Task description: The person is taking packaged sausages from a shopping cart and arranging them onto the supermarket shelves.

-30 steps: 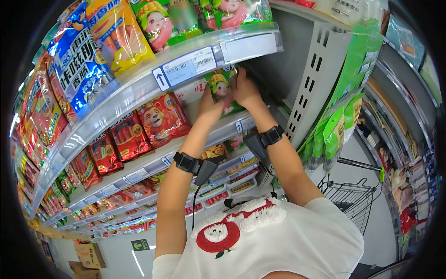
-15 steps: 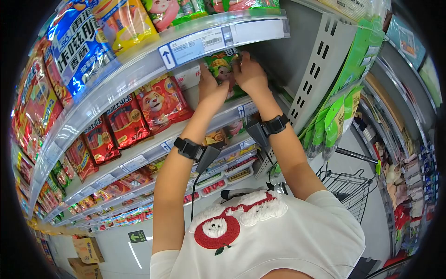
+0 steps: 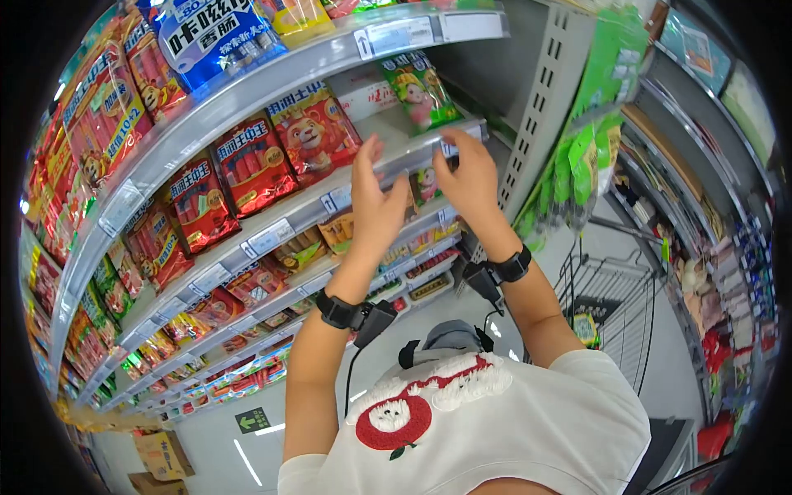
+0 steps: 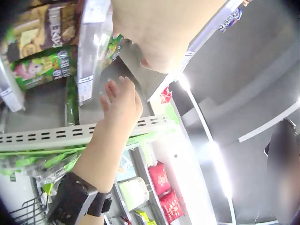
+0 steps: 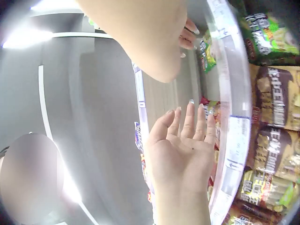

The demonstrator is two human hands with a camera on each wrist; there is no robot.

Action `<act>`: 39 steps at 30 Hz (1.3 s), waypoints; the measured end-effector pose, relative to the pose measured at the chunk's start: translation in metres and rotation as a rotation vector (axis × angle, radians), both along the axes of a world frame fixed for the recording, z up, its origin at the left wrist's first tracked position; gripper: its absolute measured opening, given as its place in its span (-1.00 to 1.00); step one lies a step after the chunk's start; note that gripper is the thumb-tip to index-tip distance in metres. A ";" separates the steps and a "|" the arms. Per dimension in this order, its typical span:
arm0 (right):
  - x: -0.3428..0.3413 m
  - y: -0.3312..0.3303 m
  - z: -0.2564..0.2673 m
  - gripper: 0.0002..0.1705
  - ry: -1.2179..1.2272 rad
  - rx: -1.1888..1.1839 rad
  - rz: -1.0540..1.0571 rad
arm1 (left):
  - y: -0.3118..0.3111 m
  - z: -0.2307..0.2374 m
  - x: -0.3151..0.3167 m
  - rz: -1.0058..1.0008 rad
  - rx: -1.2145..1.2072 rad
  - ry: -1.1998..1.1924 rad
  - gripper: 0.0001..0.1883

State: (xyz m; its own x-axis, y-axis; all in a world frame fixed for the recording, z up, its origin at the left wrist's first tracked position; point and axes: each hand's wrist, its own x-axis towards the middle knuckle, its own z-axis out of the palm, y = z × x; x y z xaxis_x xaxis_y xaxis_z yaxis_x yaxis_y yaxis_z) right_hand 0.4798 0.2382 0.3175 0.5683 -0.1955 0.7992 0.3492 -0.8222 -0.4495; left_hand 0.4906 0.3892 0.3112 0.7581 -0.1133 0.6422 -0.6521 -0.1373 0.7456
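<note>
Green bag point(image 3: 419, 92) sat on the shelf point(image 3: 394, 124), upper centre of the head view, beside the white box point(image 3: 361, 101); neither hand touched it. Left hand point(image 3: 378, 202) and right hand point(image 3: 470, 180) were both empty, fingers apart, lower in frame. Step looked like bag tidying: best bet was light, even pressure from both sides, base flat, left fingers clear of the red bag point(image 3: 313, 132).

Green packet point(image 3: 422, 97), upper centre: glossy printed plastic film, crinkled. Red packets point(image 3: 252, 165), centre left: same shiny film. Shelf-edge strip point(image 3: 322, 54), top: smooth clear plastic, glossy. Slotted upright point(image 3: 538, 99), upper right: matt painted metal. Cart point(image 3: 612, 280), right: metal wire. Shirt point(image 3: 536, 421), bottom: matt cloth, fluffy patches point(image 3: 470, 386). Boxes point(image 3: 162, 455), lower left: matt cardboard.
</note>
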 end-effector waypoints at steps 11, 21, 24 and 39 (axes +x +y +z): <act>-0.214 0.004 -0.196 -0.69 0.862 0.211 -0.099 | -0.014 -0.182 -0.120 -0.574 0.231 0.696 -0.74; -0.405 -0.078 -0.268 -0.69 0.944 0.546 -0.666 | -0.107 -0.262 -0.271 -1.062 0.932 0.548 -0.76; -0.461 -0.109 -0.253 -0.74 0.751 0.652 -0.743 | -0.164 -0.256 -0.313 -1.201 0.944 0.450 -0.76; -0.647 -0.178 -0.369 -0.65 1.125 0.568 -1.222 | -0.328 -0.336 -0.465 -1.212 0.864 1.803 -0.62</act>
